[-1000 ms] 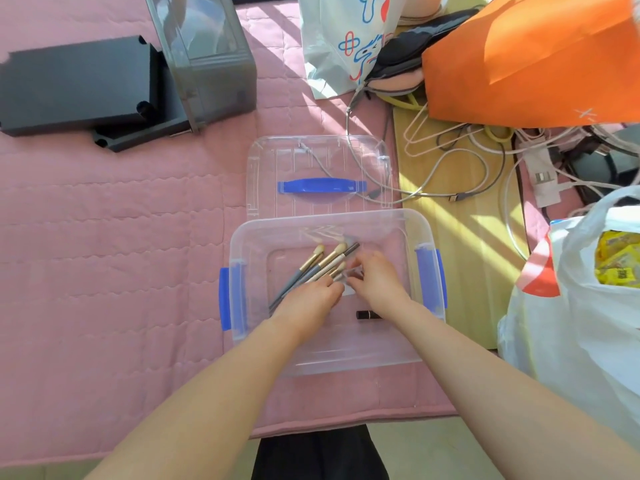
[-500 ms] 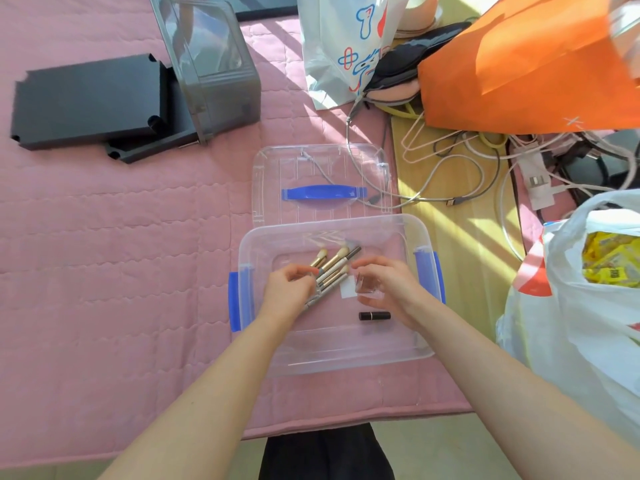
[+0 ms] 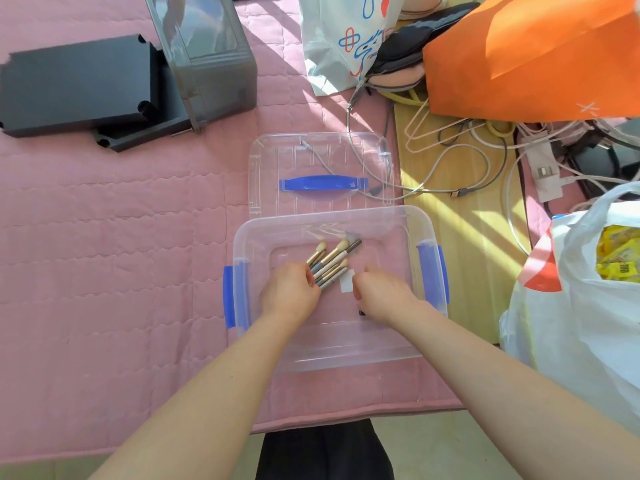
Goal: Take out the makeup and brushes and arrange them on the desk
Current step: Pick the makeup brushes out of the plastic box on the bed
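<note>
Right hand has dropped back over the dark tube, nearly hiding it. Whether its curled fingers hold anything cannot be told. Left hand grips the brushes by their handles, inside the box, left of centre. Bristles point to about 1 o'clock, handles to 7. They look light and stiff, likely to slip apart — best held bunched at mid-handle, off the soft heads.

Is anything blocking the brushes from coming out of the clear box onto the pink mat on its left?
Only the box's left wall, so lift them over it. The left hand grips the brushes, the lid lies off behind the box, and nothing sits on the pink mat beside it.
</note>
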The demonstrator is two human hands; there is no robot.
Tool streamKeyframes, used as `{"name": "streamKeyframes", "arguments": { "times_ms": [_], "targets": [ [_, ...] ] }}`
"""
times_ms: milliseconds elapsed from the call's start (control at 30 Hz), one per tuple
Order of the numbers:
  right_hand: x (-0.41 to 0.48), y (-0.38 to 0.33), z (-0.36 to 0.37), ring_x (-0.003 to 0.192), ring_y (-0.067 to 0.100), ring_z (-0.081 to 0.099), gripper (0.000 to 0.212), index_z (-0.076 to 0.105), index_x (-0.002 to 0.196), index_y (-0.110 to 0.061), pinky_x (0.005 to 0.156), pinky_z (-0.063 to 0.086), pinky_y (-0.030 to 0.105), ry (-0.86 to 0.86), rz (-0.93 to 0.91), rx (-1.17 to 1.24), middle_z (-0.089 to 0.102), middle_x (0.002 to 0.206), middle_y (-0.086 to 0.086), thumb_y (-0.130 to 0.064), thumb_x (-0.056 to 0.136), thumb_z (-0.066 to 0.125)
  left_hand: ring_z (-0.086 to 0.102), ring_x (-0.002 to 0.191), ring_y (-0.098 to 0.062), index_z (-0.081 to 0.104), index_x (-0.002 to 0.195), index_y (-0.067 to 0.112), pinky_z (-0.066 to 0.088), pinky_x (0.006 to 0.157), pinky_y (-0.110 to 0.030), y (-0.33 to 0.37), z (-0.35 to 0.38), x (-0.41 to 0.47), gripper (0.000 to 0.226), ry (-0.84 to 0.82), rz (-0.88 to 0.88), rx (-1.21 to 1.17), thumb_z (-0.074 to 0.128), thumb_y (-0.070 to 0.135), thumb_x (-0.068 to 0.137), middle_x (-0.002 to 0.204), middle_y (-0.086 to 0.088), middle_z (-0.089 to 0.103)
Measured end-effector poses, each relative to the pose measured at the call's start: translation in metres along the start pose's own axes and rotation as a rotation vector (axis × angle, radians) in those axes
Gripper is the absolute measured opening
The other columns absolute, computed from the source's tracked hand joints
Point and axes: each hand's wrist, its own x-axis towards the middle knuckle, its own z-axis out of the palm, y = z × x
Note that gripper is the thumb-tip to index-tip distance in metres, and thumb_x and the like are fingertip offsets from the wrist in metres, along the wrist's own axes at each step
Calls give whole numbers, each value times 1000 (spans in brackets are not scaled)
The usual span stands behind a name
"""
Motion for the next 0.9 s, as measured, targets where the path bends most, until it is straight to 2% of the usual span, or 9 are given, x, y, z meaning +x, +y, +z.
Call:
{"name": "streamKeyframes", "arguments": {
  "times_ms": [100, 233, 400, 500, 567, 667, 767, 900],
  "targets": [
    [4, -4, 0, 110, 34, 56, 29, 55, 119, -6, 78, 42, 34, -75, -34, -156, 49, 121, 14, -6, 90, 53, 58, 86, -29, 63, 98, 20, 46, 66, -35, 1, 2, 4, 14, 38, 113, 133, 54, 20, 87, 102, -3, 54],
    [7, -5, 7, 114, 33, 56, 33, 53, 124, -4, 84, 46, 36, -104, -63, -291, 53, 123, 15, -4, 91, 52, 58, 85, -30, 64, 100, 18, 44, 63, -35, 2, 2, 10, 15, 84, 125, 153, 50, 18, 92, 103, -4, 54],
    [10, -1, 11, 110, 32, 58, 29, 54, 119, -6, 75, 41, 32, -109, -96, -279, 56, 120, 12, -6, 91, 51, 58, 86, -30, 66, 102, 19, 41, 62, -33, 2, 5, 15, 19, 107, 129, 146, 48, 20, 95, 102, -4, 54],
    [9, 1, 8, 101, 32, 59, 31, 46, 120, -7, 67, 38, 33, -73, -143, -152, 57, 112, 12, -14, 90, 53, 57, 87, -30, 67, 102, 19, 38, 61, -33, 2, 7, 15, 21, 127, 159, 150, 48, 21, 96, 101, -5, 54],
    [8, 0, 5, 86, 33, 59, 29, 41, 109, -8, 60, 35, 32, 2, -193, -84, 58, 100, 12, -17, 86, 55, 57, 88, -30, 67, 101, 19, 37, 59, -32, 3, 9, 16, 21, 132, 195, 172, 48, 22, 96, 100, -5, 54],
    [9, -4, 0, 69, 31, 47, 24, 38, 101, -12, 55, 34, 33, 76, -243, -35, 59, 90, 11, -14, 83, 53, 57, 89, -30, 68, 98, 20, 35, 58, -32, 6, 11, 17, 19, 113, 226, 194, 50, 21, 95, 98, -5, 53],
    [13, -7, -2, 77, 33, 52, 20, 44, 107, -13, 56, 37, 35, 103, -284, -22, 53, 92, 10, -13, 87, 50, 57, 88, -29, 69, 97, 20, 37, 57, -33, 8, 12, 20, 17, 124, 202, 192, 52, 22, 95, 97, -4, 52],
    [20, -10, -1, 91, 30, 55, 17, 52, 109, -12, 58, 33, 35, 149, -370, -68, 54, 107, 8, -16, 94, 46, 54, 88, -29, 67, 100, 18, 36, 57, -33, 9, 14, 23, 14, 123, 194, 223, 56, 23, 93, 95, -4, 50]
  ]
}}
